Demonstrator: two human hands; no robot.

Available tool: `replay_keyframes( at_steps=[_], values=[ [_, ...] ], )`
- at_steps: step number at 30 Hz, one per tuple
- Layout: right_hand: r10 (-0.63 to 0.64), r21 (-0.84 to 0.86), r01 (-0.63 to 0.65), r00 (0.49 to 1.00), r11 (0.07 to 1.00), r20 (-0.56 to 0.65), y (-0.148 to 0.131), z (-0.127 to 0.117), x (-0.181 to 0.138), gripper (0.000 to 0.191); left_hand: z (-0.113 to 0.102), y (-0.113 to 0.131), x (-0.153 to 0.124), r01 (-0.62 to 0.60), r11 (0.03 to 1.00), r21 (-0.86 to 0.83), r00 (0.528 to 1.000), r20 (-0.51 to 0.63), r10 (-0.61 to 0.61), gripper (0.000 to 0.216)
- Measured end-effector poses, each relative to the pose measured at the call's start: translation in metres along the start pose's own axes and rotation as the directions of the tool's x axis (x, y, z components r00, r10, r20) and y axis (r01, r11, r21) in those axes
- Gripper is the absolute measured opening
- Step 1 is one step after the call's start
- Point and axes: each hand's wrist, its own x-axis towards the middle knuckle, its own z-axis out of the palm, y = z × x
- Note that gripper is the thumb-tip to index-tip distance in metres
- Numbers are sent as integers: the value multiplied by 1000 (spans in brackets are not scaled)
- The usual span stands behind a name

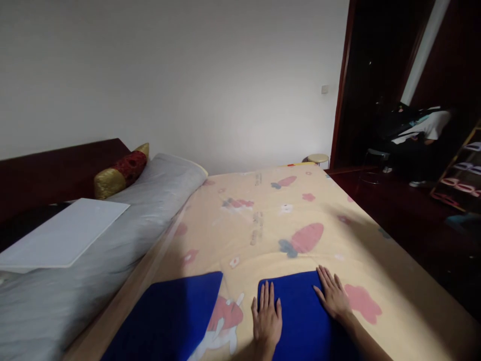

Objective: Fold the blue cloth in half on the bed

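Both my hands lie flat on a folded blue cloth [300, 311] on the bed. My left hand [267, 318] rests on its left edge with the fingers stretched out and together. My right hand [332, 297] lies on its upper right corner, fingers spread and open. Neither hand holds anything. A second blue cloth [169, 321] lies flat to the left, apart from both hands. Under both is a pale yellow bedsheet [270, 220] printed with red carrots.
A grey rolled quilt [124, 230] runs along the bed's left side with a white board [63, 233] on it and a red and gold pillow [120, 170] behind. A small round stool [317, 158] stands by the wall. The dark floor and a doorway [406, 100] are at right.
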Motion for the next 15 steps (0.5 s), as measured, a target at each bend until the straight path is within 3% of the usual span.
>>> replay_keyframes(
  at_steps=[4, 8, 11, 15],
  values=[
    [-34, -5, 34, 999, 999, 21, 10, 8, 5, 68, 1, -1, 1, 10, 1000, 17, 999, 35, -10, 52],
    [-67, -10, 67, 998, 998, 5, 11, 6, 14, 68, -2, -4, 6, 26, 1000, 15, 985, 169, -28, 55],
    [-43, -30, 41, 997, 999, -65, -11, 5, 10, 60, -10, -4, 12, 45, 999, 17, 966, 255, -48, 58],
    [-218, 35, 221, 974, 975, -67, -44, 14, -21, 50, -17, -3, 16, 53, 996, 65, 963, 262, -68, 60]
  ],
)
